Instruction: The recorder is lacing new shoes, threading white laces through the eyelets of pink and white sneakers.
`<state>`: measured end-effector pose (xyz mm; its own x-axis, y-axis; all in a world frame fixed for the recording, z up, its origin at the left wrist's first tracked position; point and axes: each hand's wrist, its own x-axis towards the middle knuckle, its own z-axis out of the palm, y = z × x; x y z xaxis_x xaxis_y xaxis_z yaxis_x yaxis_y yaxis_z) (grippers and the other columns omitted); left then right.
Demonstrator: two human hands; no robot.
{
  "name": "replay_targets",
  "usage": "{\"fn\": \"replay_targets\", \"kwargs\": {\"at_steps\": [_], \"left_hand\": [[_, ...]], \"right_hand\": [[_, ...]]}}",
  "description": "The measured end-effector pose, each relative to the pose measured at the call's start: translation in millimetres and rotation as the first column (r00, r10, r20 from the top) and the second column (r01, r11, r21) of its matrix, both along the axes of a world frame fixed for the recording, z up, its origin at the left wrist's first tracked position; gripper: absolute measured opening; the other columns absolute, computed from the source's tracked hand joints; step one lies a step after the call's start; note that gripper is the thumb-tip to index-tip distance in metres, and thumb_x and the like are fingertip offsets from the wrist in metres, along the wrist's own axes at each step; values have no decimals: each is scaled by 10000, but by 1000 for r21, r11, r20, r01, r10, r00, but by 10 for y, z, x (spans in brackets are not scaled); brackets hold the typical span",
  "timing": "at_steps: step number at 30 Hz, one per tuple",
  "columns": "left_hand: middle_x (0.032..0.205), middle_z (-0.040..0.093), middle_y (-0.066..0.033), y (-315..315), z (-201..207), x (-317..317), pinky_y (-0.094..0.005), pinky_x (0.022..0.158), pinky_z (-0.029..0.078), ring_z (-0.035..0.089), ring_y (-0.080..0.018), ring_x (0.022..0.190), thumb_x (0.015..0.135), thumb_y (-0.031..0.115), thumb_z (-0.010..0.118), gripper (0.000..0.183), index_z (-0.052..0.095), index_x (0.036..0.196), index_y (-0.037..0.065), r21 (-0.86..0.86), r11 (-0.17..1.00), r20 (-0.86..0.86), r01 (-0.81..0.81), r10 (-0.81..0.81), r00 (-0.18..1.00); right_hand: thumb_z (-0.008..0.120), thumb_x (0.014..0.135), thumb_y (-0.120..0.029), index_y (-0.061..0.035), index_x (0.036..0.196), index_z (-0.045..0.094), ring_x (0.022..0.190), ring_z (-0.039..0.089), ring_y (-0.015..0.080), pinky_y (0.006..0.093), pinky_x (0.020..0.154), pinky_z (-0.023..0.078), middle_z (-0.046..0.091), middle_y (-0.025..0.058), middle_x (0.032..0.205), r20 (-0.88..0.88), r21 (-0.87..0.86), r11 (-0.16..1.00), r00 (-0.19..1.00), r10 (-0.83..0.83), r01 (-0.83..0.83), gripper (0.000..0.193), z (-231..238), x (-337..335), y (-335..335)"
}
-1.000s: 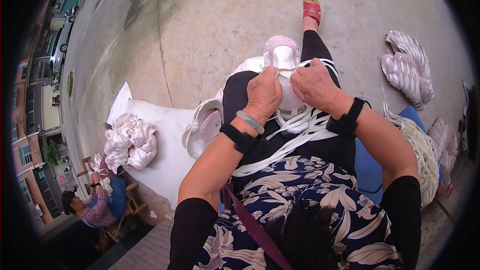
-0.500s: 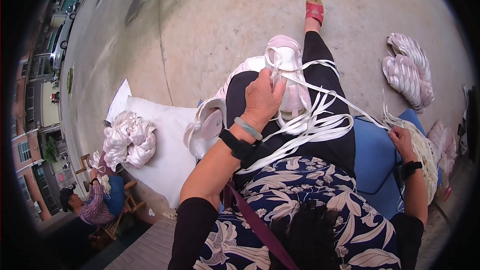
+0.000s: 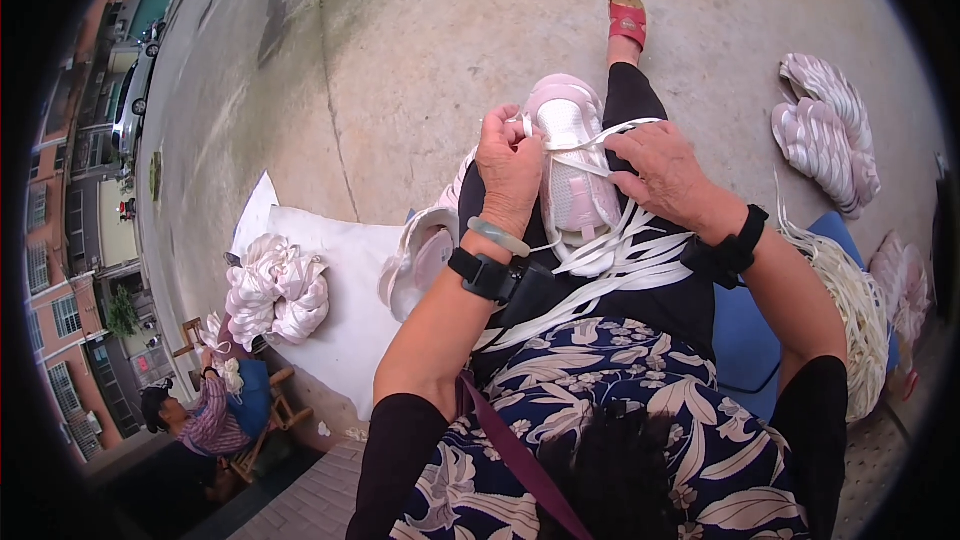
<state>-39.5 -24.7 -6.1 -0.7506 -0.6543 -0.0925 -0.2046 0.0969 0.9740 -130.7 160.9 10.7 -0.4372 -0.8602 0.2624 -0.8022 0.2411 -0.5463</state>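
Note:
A pale pink and white shoe upper [image 3: 580, 195] lies on my lap, toe end pointing away from me. My left hand [image 3: 511, 160] is at its left edge, thumb and fingers pinching a white shoelace [image 3: 529, 126]. From there the lace crosses the top of the upper to my right hand [image 3: 665, 172], whose thumb and fingers are closed on its other stretch. More loose white laces [image 3: 610, 280] are spread over my thighs below the upper. Another pink and white upper [image 3: 428, 255] sits beside my left thigh, its opening facing up.
Bundled pink-white uppers [image 3: 277, 287] rest on a white sheet [image 3: 340, 340] at left. Stacked uppers [image 3: 825, 135] lie on the concrete at right. A hank of laces [image 3: 835, 310] hangs over a blue surface [image 3: 750, 340]. A seated co-worker [image 3: 205, 410] is at far left.
My right hand has come from the lace hank at the right to the upper, where it now grips the lace. My left hand has shifted slightly left, to the upper's edge.

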Motion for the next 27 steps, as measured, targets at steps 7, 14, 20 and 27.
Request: {"fn": "replay_targets", "kwargs": {"at_steps": [7, 14, 20, 27], "left_hand": [[713, 550, -46, -478, 428, 218, -241, 613, 491, 531, -106, 565, 691, -38, 507, 452, 435, 1137, -56, 378, 899, -41, 219, -220, 975], [636, 539, 3, -529, 294, 287, -204, 525, 396, 468, -51, 560, 705, 70, 639, 168, 615, 865, 26, 24, 876, 295, 482, -467, 834], [662, 542, 12, -472, 114, 226, -216, 570, 409, 478, -63, 619, 752, 37, 583, 62, 598, 809, 19, -293, 874, 311, 386, -295, 904], [652, 552, -51, -144, -50, 172, -260, 567, 433, 514, -105, 593, 747, 24, 543, 76, 564, 816, 1, -162, 971, 96, 176, -162, 982]], "right_hand": [[634, 714, -109, -68, 970, 571, 781, 548, 252, 364, 764, 371, 580, 70, 778, 181, 275, 959, 983, 12, -62, 266, -26, 35, -54], [567, 757, -82, -53, 864, 590, 712, 560, 277, 361, 693, 400, 576, 93, 755, 117, 89, 996, 993, 23, -33, 113, -5, 99, -68], [485, 796, -94, -11, 772, 571, 703, 579, 320, 408, 618, 427, 585, 153, 718, 362, 161, 987, 931, -52, -7, 122, 94, 77, 31], [504, 831, -106, -10, 746, 521, 558, 401, 91, 252, 514, 355, 460, 3, 592, 798, 206, 978, 572, -189, 36, 130, 232, -40, 623]]}}
